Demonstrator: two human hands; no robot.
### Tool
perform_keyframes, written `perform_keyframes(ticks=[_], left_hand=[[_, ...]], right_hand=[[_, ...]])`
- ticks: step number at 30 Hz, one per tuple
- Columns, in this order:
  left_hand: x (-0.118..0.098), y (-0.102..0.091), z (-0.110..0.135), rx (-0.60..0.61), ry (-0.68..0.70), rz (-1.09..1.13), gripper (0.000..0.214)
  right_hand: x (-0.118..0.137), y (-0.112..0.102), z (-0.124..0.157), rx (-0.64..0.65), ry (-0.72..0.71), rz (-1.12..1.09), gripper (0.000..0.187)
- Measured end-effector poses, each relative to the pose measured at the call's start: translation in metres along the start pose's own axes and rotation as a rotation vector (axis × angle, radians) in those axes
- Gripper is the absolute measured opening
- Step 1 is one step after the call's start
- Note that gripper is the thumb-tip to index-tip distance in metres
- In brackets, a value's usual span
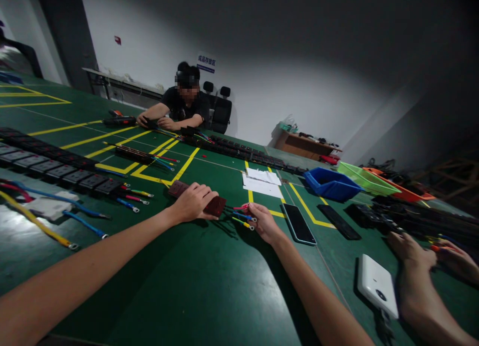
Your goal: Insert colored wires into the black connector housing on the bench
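Observation:
My left hand is wrapped over a dark red socket strip, its far end showing past my knuckles. Red, blue and yellow-green wires with ring terminals come out of the strip's right end. My right hand pinches the red wire close to its tip. The blue wire runs against those fingers, and the yellow-green wire hangs just below them. Both hands are above the green table.
Rows of black socket strips and loose wires lie left. Paper sheets, a phone, a blue bin and a white device are right. A co-worker's hands work far right; another person sits opposite.

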State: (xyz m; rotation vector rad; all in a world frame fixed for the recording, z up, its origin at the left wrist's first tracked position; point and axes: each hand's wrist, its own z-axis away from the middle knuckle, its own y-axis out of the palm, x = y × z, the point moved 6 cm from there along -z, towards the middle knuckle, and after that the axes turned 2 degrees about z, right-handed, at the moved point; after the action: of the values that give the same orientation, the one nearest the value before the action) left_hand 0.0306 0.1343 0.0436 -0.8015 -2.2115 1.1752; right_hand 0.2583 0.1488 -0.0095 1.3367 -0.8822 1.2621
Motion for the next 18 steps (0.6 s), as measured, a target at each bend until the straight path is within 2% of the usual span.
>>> perform_keyframes(ticks=[3, 7, 18], left_hand=[[0.0038, 0.0012, 0.0000, 0.009, -0.051, 0.001, 0.071], [0.0046, 0.0045, -0.0004, 0.046, -0.055, 0.014, 0.074], [-0.0005, 0.0028, -0.0023, 0.062, -0.070, 0.010, 0.059]], right_hand=[[-0.0016, -0.0023, -0.0020, -0.036, -0.005, -0.010, 0.042], [-0.0018, -0.0041, -0.0048, -0.054, -0.026, -0.024, 0.041], [0.0008, -0.0003, -0.0041, -0.117, -0.136, 0.011, 0.044]])
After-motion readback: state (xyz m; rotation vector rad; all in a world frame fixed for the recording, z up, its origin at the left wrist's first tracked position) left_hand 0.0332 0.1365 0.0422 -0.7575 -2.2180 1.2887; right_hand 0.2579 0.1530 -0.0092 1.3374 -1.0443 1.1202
